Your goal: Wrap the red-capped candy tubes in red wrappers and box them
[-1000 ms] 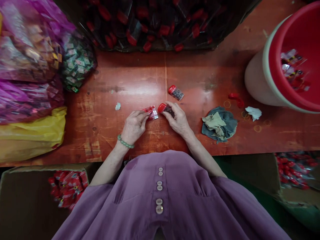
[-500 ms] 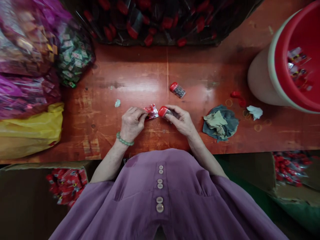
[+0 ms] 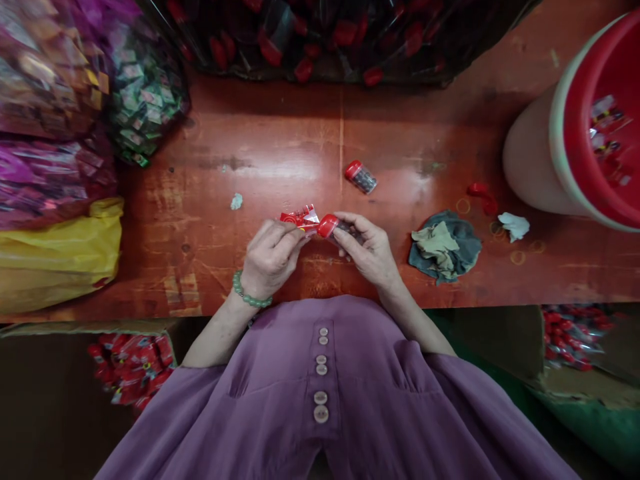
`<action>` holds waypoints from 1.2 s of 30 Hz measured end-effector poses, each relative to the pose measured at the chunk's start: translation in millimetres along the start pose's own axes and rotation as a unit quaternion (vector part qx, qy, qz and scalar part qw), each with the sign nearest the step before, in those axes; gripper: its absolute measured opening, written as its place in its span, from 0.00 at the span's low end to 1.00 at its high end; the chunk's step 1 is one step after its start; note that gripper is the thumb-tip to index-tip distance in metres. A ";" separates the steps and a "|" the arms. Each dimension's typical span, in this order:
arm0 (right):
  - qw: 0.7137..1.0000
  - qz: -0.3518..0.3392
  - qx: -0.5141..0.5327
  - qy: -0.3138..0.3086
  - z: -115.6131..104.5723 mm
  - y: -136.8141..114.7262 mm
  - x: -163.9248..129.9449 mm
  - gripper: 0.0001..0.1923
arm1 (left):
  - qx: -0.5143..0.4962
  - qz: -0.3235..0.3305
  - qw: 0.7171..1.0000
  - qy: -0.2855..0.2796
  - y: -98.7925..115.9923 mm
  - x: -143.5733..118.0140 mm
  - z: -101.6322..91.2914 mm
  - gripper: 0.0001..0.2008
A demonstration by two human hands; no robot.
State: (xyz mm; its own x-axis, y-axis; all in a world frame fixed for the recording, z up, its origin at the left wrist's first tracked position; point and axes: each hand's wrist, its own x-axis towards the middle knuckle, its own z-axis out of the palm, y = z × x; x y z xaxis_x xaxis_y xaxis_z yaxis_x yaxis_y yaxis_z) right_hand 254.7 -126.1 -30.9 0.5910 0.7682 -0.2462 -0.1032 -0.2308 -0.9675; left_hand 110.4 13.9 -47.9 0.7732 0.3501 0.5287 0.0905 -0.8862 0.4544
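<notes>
Between the fingers of my left hand [image 3: 274, 255] is a small red and clear plastic wrapper [image 3: 300, 217]. Its printed part sticks up past my fingertips. My right hand [image 3: 367, 247] is closed around a small clear bottle with a red cap [image 3: 328, 225], dark contents showing through its side. The cap points left and meets the wrapper's open-looking edge; whether it is inside cannot be made out. A second red-capped bottle [image 3: 361, 177] lies on its side on the table [image 3: 280, 147], just beyond my right hand.
Bags of small packets [image 3: 145, 100] and a yellow bag [image 3: 65, 253] line the left. A box of red-capped bottles [image 3: 320, 73] stands at the back. Rightward are crumpled cloths [image 3: 445, 247], a white scrap [image 3: 514, 227], a red piece [image 3: 483, 197] and a red-rimmed bucket [image 3: 530, 147]. Open boxes [image 3: 590, 383] sit below the edge.
My left hand has moved right and turned, bringing the wrapper against the bottle's red cap. My right hand keeps its hold on the bottle. The view has shifted slightly.
</notes>
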 end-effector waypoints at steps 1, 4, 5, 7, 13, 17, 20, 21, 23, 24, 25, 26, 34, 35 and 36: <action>1.000 -0.001 -0.003 0.007 2.3 0.2 -1.9 0.19 | 0.006 0.002 1.000 0.001 0.8 -1.4 1.7 0.03; 1.000 0.015 0.007 0.002 6.2 1.4 -6.9 0.19 | 0.026 0.005 1.000 0.000 1.9 -5.0 7.1 0.04; 0.999 0.027 0.017 -0.011 5.9 1.9 -8.1 0.19 | 0.030 0.006 1.000 0.001 1.7 -5.8 8.4 0.05; 0.996 0.056 0.046 -0.045 3.0 3.1 -9.5 0.20 | 0.034 0.007 0.999 0.006 0.6 -6.7 9.6 0.04; 0.975 0.124 0.156 -0.099 -15.1 1.2 -4.9 0.19 | 0.007 0.035 0.998 0.043 -2.8 -8.2 6.5 0.03; 0.963 0.143 0.189 -0.130 -20.8 -4.4 0.8 0.19 | -0.031 0.055 0.997 0.051 -1.6 -9.8 5.4 0.06; 0.954 0.151 0.193 -0.173 -21.4 -6.5 4.5 0.18 | -0.048 0.060 0.996 0.041 -0.2 -11.9 5.4 0.06; 0.951 0.155 0.192 -0.186 -21.4 -6.9 5.7 0.18 | -0.056 0.060 0.996 0.031 0.0 -12.9 5.5 0.06; 0.946 0.166 0.189 -0.204 -21.2 -7.3 7.8 0.16 | -0.071 0.059 0.996 0.012 -0.2 -15.3 5.9 0.07; 0.944 0.172 0.189 -0.210 -21.2 -7.4 8.7 0.15 | -0.078 0.057 0.995 0.006 -0.6 -16.6 6.2 0.07; 0.942 0.177 0.189 -0.213 -21.2 -7.7 9.5 0.15 | -0.084 0.055 0.995 0.002 -1.0 -17.8 6.6 0.08; 0.941 0.181 0.190 -0.213 -21.2 -8.0 10.1 0.15 | -0.086 0.052 0.995 0.000 -1.4 -18.8 7.2 0.09; 0.945 0.193 0.192 -0.183 -22.3 -9.5 7.1 0.14 | -0.085 0.011 0.996 0.035 2.9 -21.2 9.6 0.04; 0.945 0.195 0.192 -0.182 -23.0 -9.4 5.9 0.15 | -0.091 -0.001 0.995 0.039 4.2 -21.1 9.4 0.03; 0.945 0.195 0.191 -0.182 -23.8 -9.2 4.6 0.15 | -0.095 -0.008 0.995 0.040 5.3 -21.1 9.3 0.03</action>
State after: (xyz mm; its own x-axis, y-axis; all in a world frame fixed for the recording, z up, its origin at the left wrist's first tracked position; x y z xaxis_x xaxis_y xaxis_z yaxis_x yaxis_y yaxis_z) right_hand 277.4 -134.6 -21.8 0.1422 0.8397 -0.5240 -0.5782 -0.3592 -0.7326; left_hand 100.4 -1.0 -63.2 0.7192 0.3945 0.5720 -0.0234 -0.8090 0.5874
